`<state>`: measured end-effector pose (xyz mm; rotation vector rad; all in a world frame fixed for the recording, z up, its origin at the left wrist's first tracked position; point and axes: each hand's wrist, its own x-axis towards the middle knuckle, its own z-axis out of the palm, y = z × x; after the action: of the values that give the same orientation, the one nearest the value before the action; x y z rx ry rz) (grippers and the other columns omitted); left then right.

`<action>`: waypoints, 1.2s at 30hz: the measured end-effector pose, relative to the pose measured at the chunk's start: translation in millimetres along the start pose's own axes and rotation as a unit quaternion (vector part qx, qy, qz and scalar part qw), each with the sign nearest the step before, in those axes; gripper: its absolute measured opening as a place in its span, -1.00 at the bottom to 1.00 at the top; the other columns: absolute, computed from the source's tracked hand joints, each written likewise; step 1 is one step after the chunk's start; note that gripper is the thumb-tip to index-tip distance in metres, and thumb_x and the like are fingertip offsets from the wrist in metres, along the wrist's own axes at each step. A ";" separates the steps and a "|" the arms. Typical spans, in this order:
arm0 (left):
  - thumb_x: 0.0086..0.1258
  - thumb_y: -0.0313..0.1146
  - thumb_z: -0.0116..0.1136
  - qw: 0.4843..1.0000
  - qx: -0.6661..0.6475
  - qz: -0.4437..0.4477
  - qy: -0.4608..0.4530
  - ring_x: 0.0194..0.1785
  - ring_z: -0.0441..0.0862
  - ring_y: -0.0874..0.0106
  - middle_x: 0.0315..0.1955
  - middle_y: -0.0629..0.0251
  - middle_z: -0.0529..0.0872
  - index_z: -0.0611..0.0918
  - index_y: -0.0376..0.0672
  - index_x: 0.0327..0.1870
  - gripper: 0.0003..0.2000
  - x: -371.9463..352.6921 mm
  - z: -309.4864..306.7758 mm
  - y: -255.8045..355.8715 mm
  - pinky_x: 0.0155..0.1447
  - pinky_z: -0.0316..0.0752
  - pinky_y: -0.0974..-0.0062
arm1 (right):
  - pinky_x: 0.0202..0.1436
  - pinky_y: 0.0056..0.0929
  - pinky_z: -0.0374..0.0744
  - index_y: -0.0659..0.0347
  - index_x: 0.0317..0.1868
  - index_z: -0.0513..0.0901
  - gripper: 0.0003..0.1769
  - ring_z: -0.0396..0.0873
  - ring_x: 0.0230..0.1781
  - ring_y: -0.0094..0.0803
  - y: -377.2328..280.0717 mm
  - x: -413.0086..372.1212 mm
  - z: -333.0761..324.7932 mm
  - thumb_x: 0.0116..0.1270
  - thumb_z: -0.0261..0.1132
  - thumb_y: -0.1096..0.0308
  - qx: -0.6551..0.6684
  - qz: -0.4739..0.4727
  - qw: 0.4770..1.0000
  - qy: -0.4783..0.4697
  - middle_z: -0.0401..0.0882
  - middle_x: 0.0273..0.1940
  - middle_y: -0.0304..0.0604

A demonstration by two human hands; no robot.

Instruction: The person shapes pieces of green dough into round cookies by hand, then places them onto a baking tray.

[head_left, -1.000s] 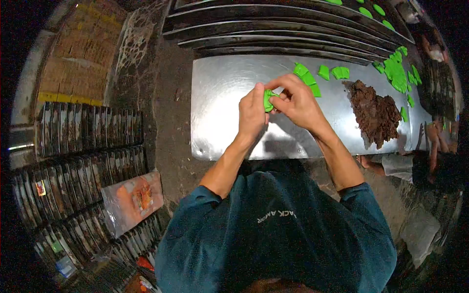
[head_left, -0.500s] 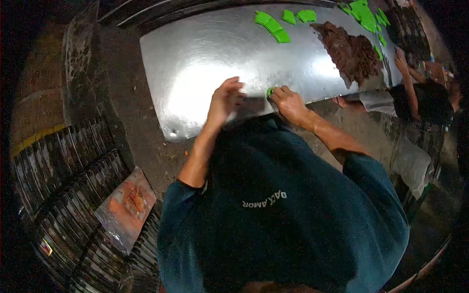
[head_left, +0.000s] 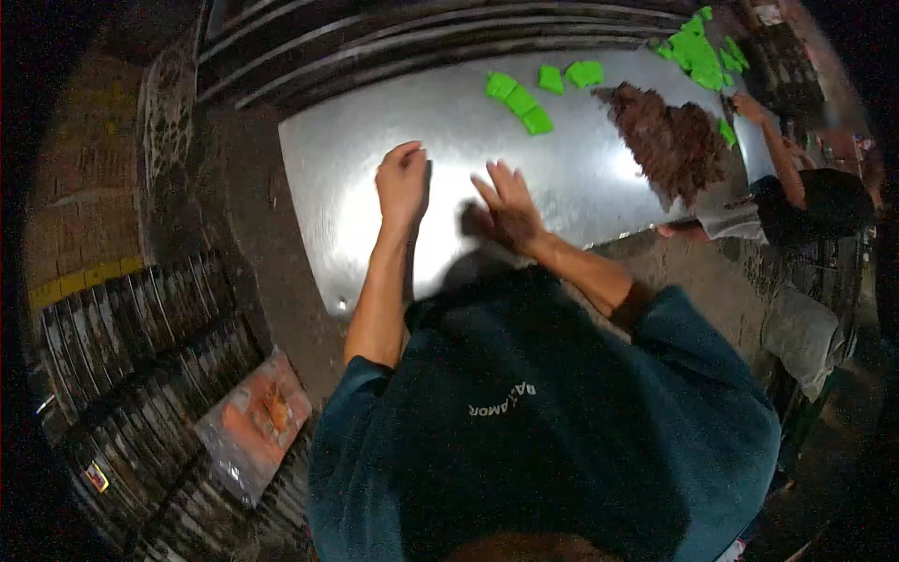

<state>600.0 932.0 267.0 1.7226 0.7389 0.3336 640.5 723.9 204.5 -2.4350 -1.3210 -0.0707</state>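
Note:
My left hand is over the left part of the shiny metal table, its fingers curled together. Whatever it may hold is hidden. To its right, my right hand is palm down above the metal, fingers stretched and slightly apart, with a dark shadow beside it. Flat green dough-like pieces lie farther back on the table. Nearer the right end sits a heap of crumbly brown material.
A larger green mass is at the far right. There, a co-worker's arm reaches onto the table. Dark slatted racks stand at left, with a clear plastic bag of orange contents on them. Dark rails run behind.
My right hand has moved left and its fingers have opened; the green bit it pinched is out of sight. My left hand has shifted slightly left and curled. The view has tilted a little.

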 end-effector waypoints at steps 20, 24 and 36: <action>0.24 -0.37 0.19 0.972 0.198 0.098 0.077 -0.34 0.57 0.08 -0.36 -0.04 0.61 0.61 -0.32 -0.17 -0.78 25.3 -37.0 -19.9 -0.17 0.49 0.24 | -0.19 -0.41 0.55 0.31 -0.03 0.59 -0.56 0.59 -0.25 -0.44 74.2 407.6 -295.2 0.22 0.32 0.14 0.226 -0.055 0.966 -0.113 0.65 -0.23 -0.14; 0.18 -0.35 0.24 0.944 0.317 0.076 0.056 -0.24 0.56 0.03 -0.38 -0.06 0.60 0.59 -0.33 -0.35 -0.81 -20.4 -60.5 -14.3 -0.13 0.47 0.18 | -0.10 -0.09 0.52 0.27 0.01 0.59 -0.56 0.61 -0.15 -0.03 74.9 537.4 -225.6 0.27 0.24 0.11 0.031 -0.135 0.986 0.097 0.63 -0.10 0.09; 0.38 -0.28 0.06 0.994 -0.001 -0.001 0.106 -0.36 0.60 0.47 -0.44 0.21 0.64 0.53 -0.28 -0.05 -0.74 -19.7 -69.2 8.0 -0.31 0.51 0.46 | -0.09 -0.23 0.52 0.35 -0.06 0.60 -0.64 0.60 -0.13 -0.08 -36.8 437.9 -244.4 0.30 0.13 0.24 0.121 -0.193 0.973 0.021 0.64 -0.15 0.06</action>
<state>547.5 971.5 297.4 1.7018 0.8925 0.5215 887.1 1008.9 537.3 -1.9411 -1.6608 -0.0579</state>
